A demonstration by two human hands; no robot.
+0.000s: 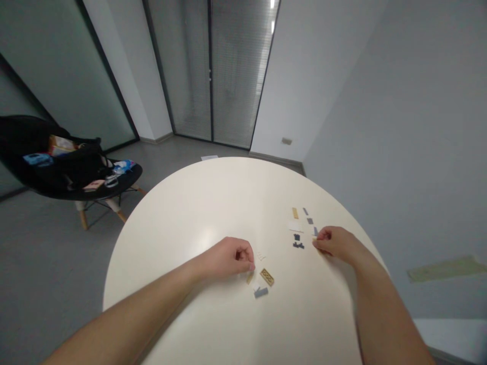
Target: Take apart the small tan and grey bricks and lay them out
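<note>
My left hand (232, 257) rests at the middle of the table with its fingers curled and the fingertips together. What they hold, if anything, is hidden. Just beside those fingertips lie a small tan piece (249, 277), thin white pieces (261, 256), a tan studded toy brick (267, 277) and a grey flat brick (261, 292). Farther right, my right hand (337, 243) pinches a small tan brick (314, 240) at the tabletop, mostly covered by the fingers. Near it are grey pieces (310, 221), dark pieces (297, 236), a yellow-tan brick (295, 213) and a white plate (296, 226).
The round cream table (228, 192) has a curved far edge. At the left stands a black chair (45, 190) with a black bag (81, 165) and several packets on it. A grey wall (418, 152) rises close on the right; glass doors (213, 76) are behind.
</note>
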